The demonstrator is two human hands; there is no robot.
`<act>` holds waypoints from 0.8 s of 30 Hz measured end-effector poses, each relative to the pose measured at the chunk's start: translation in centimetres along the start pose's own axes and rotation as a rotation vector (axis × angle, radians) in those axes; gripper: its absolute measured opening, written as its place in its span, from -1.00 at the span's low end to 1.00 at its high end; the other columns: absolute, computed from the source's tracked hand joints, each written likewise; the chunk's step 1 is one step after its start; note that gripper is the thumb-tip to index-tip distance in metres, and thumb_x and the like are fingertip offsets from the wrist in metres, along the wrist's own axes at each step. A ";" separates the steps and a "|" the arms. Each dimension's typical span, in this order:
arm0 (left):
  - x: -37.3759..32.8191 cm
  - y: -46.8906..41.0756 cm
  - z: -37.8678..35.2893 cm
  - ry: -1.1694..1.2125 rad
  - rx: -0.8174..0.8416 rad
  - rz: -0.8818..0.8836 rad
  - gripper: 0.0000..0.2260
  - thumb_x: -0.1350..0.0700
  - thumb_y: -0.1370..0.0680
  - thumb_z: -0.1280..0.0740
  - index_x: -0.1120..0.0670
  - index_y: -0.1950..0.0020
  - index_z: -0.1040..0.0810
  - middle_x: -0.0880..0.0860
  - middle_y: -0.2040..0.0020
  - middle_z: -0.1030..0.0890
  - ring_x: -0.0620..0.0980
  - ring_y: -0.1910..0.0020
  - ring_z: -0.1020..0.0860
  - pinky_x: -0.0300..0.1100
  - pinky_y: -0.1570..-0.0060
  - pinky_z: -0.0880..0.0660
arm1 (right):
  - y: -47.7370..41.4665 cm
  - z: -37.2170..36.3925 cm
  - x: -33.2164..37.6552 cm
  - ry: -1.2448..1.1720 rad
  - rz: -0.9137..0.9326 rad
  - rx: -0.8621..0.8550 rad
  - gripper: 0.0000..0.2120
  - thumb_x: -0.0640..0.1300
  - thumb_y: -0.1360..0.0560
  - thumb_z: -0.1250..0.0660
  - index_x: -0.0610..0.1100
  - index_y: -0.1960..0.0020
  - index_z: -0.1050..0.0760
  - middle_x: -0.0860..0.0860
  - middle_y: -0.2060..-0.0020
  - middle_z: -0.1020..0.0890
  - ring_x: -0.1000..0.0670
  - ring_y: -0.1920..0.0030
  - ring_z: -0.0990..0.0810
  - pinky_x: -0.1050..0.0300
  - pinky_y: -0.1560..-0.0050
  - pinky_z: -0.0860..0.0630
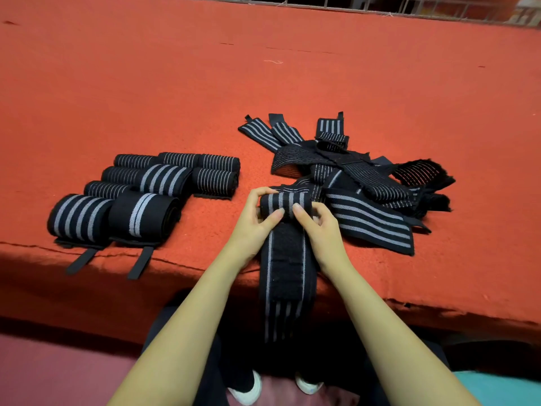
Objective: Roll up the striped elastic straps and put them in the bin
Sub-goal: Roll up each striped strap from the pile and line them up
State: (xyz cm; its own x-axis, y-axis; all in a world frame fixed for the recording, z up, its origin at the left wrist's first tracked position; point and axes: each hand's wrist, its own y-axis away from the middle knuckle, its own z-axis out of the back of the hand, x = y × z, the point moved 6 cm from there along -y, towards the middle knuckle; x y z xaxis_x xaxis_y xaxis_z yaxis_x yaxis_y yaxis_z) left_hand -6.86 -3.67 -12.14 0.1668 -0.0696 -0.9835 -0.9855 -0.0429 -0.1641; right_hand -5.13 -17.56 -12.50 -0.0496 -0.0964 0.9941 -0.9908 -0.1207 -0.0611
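Red cloth surface; left hand and right hand, forearms converging, fingers pinching half-rolled strap.

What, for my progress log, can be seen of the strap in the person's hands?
The strap is black elastic with grey lengthwise stripes and a fuzzy black patch. Its far end is rolled into a short cylinder, which the left hand and right hand grip. The flat rest lies on the red table and hangs over its near edge.

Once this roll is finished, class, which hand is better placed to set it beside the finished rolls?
Probably left. The left hand grips the roll nearest the finished rolls; the right hand sits by the loose pile.
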 end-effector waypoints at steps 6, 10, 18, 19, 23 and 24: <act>-0.6 0.3 0.2 -0.018 -0.027 -0.055 -0.67 0.21 -0.39 -0.42 -0.01 -0.10 -0.47 0.02 -0.08 -0.59 -0.07 -0.04 -0.55 -0.04 -0.16 -0.47 | 0.0 -0.2 0.3 -0.033 -0.022 0.005 -0.75 -0.09 -0.57 -0.30 -0.27 -0.10 -0.52 0.03 0.09 -0.66 0.14 0.06 -0.62 0.25 0.00 -0.55; -0.6 0.3 -0.1 -0.033 0.006 -0.065 -0.64 0.08 -0.37 -0.45 -0.04 -0.13 -0.46 0.04 -0.08 -0.56 -0.07 -0.05 -0.54 -0.09 -0.14 -0.47 | 0.2 -0.3 0.4 -0.083 -0.018 0.017 -0.84 -0.19 -0.57 -0.30 -0.24 -0.11 -0.49 0.03 0.08 -0.65 0.15 0.07 -0.63 0.24 0.02 -0.55; 0.5 0.0 -0.6 -0.047 -0.020 0.120 -0.64 -0.24 -0.43 -0.31 -0.03 -0.07 -0.51 -0.07 -0.03 -0.63 -0.15 -0.06 -0.57 -0.12 -0.19 -0.44 | 0.4 -0.2 1.0 0.023 0.101 0.082 -0.72 -0.17 -0.35 -0.31 -0.08 -0.06 -0.41 0.02 0.07 -0.53 0.13 0.04 -0.50 0.15 -0.08 -0.45; 0.3 0.0 -0.7 -0.065 -0.015 0.125 -0.62 -0.25 -0.41 -0.33 -0.02 -0.05 -0.52 -0.08 0.00 -0.63 -0.15 -0.03 -0.57 -0.14 -0.16 -0.46 | 0.5 -0.2 1.1 0.044 0.113 0.094 -0.70 -0.16 -0.33 -0.31 -0.08 -0.06 -0.41 0.03 0.07 -0.53 0.14 0.04 -0.49 0.15 -0.08 -0.44; 0.3 -0.1 -0.9 -0.038 0.048 0.169 -0.67 -0.13 -0.48 -0.37 0.04 -0.13 -0.49 -0.05 0.04 -0.63 -0.14 0.03 -0.59 -0.17 -0.06 -0.48 | 0.5 -0.6 0.8 0.061 0.110 0.132 -0.69 -0.21 -0.32 -0.25 -0.01 -0.04 -0.40 -0.01 0.05 -0.53 0.08 0.04 -0.50 0.03 -0.07 -0.45; 0.3 -0.1 -1.0 -0.037 0.070 0.180 -0.66 -0.09 -0.50 -0.37 0.04 -0.19 -0.45 -0.03 0.00 -0.62 -0.13 0.01 -0.59 -0.20 -0.05 -0.47 | 0.4 -0.7 0.7 0.053 0.100 0.144 -0.68 -0.22 -0.31 -0.23 0.01 -0.04 -0.39 -0.05 0.04 -0.53 0.05 0.03 -0.51 0.00 -0.07 -0.45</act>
State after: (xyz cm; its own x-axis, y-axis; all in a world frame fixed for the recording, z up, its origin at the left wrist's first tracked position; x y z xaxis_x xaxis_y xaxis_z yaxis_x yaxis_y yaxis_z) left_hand -6.62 -4.64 -12.38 -0.0119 -0.0332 -0.9994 -0.9993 0.0361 0.0107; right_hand -5.68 -17.02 -11.79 -0.1570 -0.0633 0.9856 -0.9527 -0.2534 -0.1680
